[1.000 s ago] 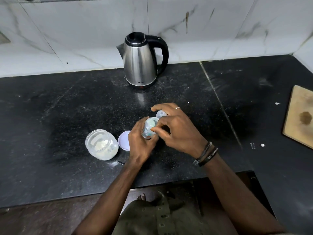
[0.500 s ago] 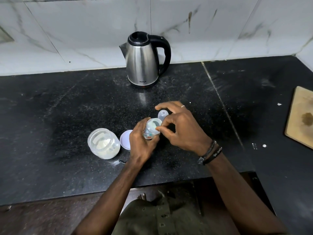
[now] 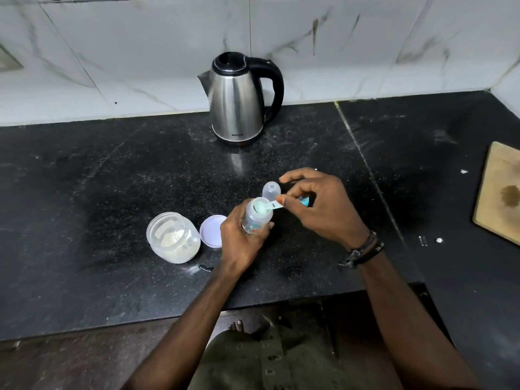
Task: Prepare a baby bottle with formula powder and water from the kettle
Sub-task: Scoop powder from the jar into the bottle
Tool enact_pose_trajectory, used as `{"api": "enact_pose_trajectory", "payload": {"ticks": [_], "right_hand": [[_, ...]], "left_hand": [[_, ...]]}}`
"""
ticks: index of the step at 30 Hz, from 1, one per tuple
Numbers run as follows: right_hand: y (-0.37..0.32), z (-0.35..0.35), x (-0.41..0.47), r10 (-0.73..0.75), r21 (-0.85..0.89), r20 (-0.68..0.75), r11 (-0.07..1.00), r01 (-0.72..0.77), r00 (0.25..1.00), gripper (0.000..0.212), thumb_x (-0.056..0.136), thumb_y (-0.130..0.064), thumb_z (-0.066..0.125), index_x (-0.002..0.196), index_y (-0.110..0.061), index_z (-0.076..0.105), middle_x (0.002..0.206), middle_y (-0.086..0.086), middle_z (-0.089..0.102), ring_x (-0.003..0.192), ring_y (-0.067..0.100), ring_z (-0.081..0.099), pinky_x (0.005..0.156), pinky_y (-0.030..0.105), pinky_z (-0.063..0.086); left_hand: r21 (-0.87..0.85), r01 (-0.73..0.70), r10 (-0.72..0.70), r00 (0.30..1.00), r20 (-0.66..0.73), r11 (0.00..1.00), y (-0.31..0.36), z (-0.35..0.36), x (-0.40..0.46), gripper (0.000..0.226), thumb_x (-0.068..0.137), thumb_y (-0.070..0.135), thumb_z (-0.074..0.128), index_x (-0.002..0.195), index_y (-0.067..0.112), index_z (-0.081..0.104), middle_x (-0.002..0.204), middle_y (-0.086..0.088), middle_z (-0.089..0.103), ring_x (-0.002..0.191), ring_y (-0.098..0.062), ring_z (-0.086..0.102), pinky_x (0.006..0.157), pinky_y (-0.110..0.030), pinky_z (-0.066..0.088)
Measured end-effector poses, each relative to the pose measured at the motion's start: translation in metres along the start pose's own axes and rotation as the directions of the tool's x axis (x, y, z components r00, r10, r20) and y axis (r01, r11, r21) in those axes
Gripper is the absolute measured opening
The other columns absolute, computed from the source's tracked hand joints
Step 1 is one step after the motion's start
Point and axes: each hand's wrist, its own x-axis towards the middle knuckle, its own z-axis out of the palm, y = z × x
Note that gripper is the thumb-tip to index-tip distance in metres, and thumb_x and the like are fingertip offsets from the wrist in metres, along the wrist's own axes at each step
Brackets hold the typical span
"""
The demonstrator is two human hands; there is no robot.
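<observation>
Your scoop is now clearly tipped over the mouth of the bottle. A moment back your right hand sat tight over the opening and you couldn't really see it, so I'd say the powder is going in right now or has just gone in. The right fingers pinch the scoop's handle, and there's something blue tucked under that hand that I can't make out.

Your left hand is wrapped around the bottle, holding it upright just above the counter, near the front edge. Can't tell how much powder is in there; the inside is too small to read.

Containers: the jar sits open just left of your left hand, with a low heap of white powder in the bottom. Its lid lies flat between the jar and your hand. A clear cap stands just behind the bottle. The kettle is well back against the wall, lid down, so water's still to come, I reckon.
</observation>
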Motion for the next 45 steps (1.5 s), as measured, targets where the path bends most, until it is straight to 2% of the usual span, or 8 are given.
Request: {"api": "enact_pose_trajectory", "payload": {"ticks": [3,7,11,18,27,36,41,45], "right_hand": [[0.013,-0.004,-0.002,0.082,0.063,-0.077,0.995,-0.077,0.994,0.013,0.086,-0.019,0.075,0.074,-0.014,0.074,0.097,-0.001,0.072,0.081,0.007,0.068,0.067,0.032,0.056],[0.024,-0.008,-0.004,0.129,0.097,-0.115,0.988,-0.118,0.985,0.011,0.089,-0.014,0.070,0.080,-0.010,0.075,0.091,-0.001,0.074,0.081,0.008,0.070,0.074,0.036,0.060],[0.030,-0.007,-0.007,0.198,0.114,-0.145,0.977,-0.182,0.969,0.014,0.092,-0.018,0.069,0.086,-0.008,0.076,0.085,-0.002,0.075,0.072,0.011,0.069,0.066,0.036,0.059],[0.040,-0.004,-0.010,0.318,0.189,-0.121,0.937,-0.293,0.940,0.024,0.095,-0.030,0.066,0.084,-0.011,0.075,0.075,0.004,0.076,0.076,0.031,0.073,0.063,0.052,0.058],[0.043,0.005,-0.008,0.392,0.230,-0.104,0.904,-0.362,0.914,0.026,0.096,-0.031,0.065,0.080,-0.012,0.075,0.074,0.010,0.075,0.076,0.041,0.070,0.061,0.056,0.056],[0.036,0.015,0.001,0.413,0.262,-0.101,0.889,-0.376,0.905,0.023,0.098,-0.026,0.063,0.078,-0.020,0.072,0.074,0.005,0.075,0.070,0.023,0.071,0.062,0.042,0.055],[0.025,0.025,0.017,0.357,0.287,-0.119,0.906,-0.312,0.926,0.026,0.097,-0.028,0.063,0.078,-0.017,0.074,0.077,0.024,0.072,0.077,0.047,0.066,0.062,0.055,0.052],[0.013,0.036,0.031,0.334,0.283,-0.081,0.911,-0.299,0.939,0.029,0.097,-0.027,0.063,0.084,-0.005,0.075,0.079,0.024,0.072,0.067,0.022,0.060,0.062,0.049,0.053]], "left_hand": [[-0.032,0.057,-0.056,0.998,0.013,0.998,-0.003,0.005,-0.004,0.059,0.070,0.024,0.089,0.123,0.020,0.063,0.118,0.002,0.073,0.109,-0.014,0.069,0.095,-0.041,0.056],[-0.038,0.101,-0.099,0.994,0.042,0.994,-0.006,0.012,-0.011,0.058,0.070,0.017,0.093,0.120,0.023,0.064,0.113,0.007,0.074,0.103,-0.010,0.070,0.091,-0.032,0.057],[-0.034,0.130,-0.128,0.989,0.068,0.991,-0.008,0.019,-0.018,0.057,0.068,0.017,0.094,0.116,0.026,0.064,0.109,0.011,0.073,0.100,-0.006,0.068,0.088,-0.028,0.057],[-0.034,0.188,-0.183,0.977,0.109,0.982,-0.015,0.023,-0.022,0.062,0.066,0.027,0.094,0.121,0.019,0.065,0.113,0.008,0.073,0.105,-0.011,0.070,0.093,-0.040,0.058],[-0.048,0.193,-0.185,0.973,0.135,0.980,-0.013,0.022,-0.025,0.076,0.058,0.042,0.092,0.125,0.023,0.062,0.121,0.008,0.070,0.113,-0.010,0.066,0.100,-0.044,0.054],[-0.028,0.109,-0.106,0.990,0.096,0.994,-0.005,-0.002,-0.025,0.126,0.050,0.055,0.094,0.153,0.013,0.035,0.152,-0.001,0.050,0.142,-0.013,0.047,0.117,-0.044,0.041],[-0.015,-0.004,0.004,1.000,-0.027,1.000,0.016,-0.027,-0.019,0.118,0.056,0.034,0.096,0.153,0.013,0.032,0.154,-0.002,0.048,0.145,-0.011,0.042,0.121,-0.045,0.035],[0.037,-0.106,0.110,0.986,-0.127,0.994,0.030,-0.053,-0.011,0.123,0.057,0.036,0.096,0.155,0.006,0.028,0.157,-0.007,0.044,0.148,-0.020,0.038,0.119,-0.052,0.035]]}}
